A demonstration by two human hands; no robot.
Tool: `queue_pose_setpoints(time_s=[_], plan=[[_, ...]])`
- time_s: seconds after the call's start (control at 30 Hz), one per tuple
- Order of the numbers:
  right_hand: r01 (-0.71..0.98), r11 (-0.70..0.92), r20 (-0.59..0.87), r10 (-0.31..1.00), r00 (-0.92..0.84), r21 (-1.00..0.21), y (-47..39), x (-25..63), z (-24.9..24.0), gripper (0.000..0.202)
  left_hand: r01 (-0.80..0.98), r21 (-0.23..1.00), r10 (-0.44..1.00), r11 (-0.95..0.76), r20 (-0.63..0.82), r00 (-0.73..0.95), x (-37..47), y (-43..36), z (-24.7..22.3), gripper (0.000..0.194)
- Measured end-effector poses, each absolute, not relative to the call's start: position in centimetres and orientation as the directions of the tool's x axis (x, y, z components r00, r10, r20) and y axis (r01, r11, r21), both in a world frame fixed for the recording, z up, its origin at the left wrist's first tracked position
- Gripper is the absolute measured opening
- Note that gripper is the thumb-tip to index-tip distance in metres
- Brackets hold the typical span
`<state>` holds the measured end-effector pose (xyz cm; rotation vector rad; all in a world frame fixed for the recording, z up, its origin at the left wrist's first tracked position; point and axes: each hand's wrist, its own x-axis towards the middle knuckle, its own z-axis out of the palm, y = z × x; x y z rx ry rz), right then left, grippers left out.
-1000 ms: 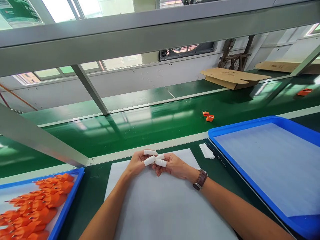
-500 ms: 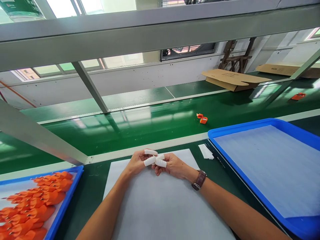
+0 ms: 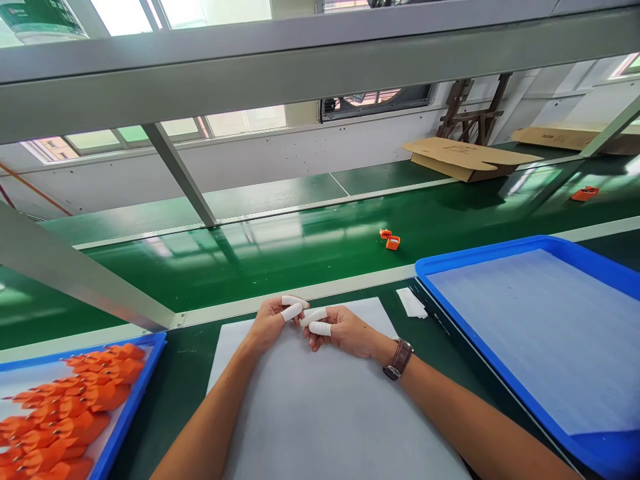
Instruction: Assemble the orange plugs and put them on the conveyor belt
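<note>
Center of frame: left hand (image 3: 267,323) and right hand (image 3: 345,330) meet above the white sheet (image 3: 340,413) on the dark surface (image 3: 190,360). Covers (image 3: 292,311) sit on thumb and forefinger of each. Fingers of both are bent, tips near each other; whether they touch or pinch anything cannot be told.

The sheet, the thing nearest both hands, lies flat at lower center; any small piece between the fingertips is not discernible.

Step in hand, as judged: close two-handed fingertip work over the sheet. The next move appears to call for steady hands and light fingertip control.

Lower left: tray (image 3: 133,400) of orange pieces (image 3: 100,397). Right: lined tray (image 3: 607,447), white slip (image 3: 412,303) just beside it. Beyond, right of center: orange case (image 3: 393,243).
</note>
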<state>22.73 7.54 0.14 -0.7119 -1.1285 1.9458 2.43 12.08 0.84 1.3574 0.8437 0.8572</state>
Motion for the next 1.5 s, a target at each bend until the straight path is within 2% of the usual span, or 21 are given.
queue_pose_setpoints(time_s=[0.73,0.97,1.13,1.37,1.5], plan=[[-0.341,-0.311,-0.076,0.827,-0.558,-0.887,7.6,22.8,-0.2,0.036,0.004,0.998,0.877,0.057,-0.052,0.478,2.9,11.6,1.5,0.025],[-0.289,-0.279,-0.072,0.821,-0.567,-0.916,7.5,22.5,0.1,0.037,0.067,0.997,0.913,-0.039,0.008,0.409,3.0,11.9,1.4,0.024],[-0.196,-0.205,-0.065,0.831,-0.552,-0.959,6.9,22.2,1.0,0.033,0.101,0.994,0.929,-0.046,0.006,0.37,3.0,11.9,1.0,0.025],[0.166,0.024,-0.066,0.855,-0.515,-0.986,6.3,22.1,1.0,0.013,0.2,0.977,0.942,-0.066,-0.005,0.337,3.6,11.9,1.0,0.029],[0.174,0.069,-0.017,0.893,-0.45,-0.982,5.9,21.5,0.4,0.013,0.27,0.962,0.939,-0.03,-0.065,0.337,3.7,12.5,1.1,0.033]])
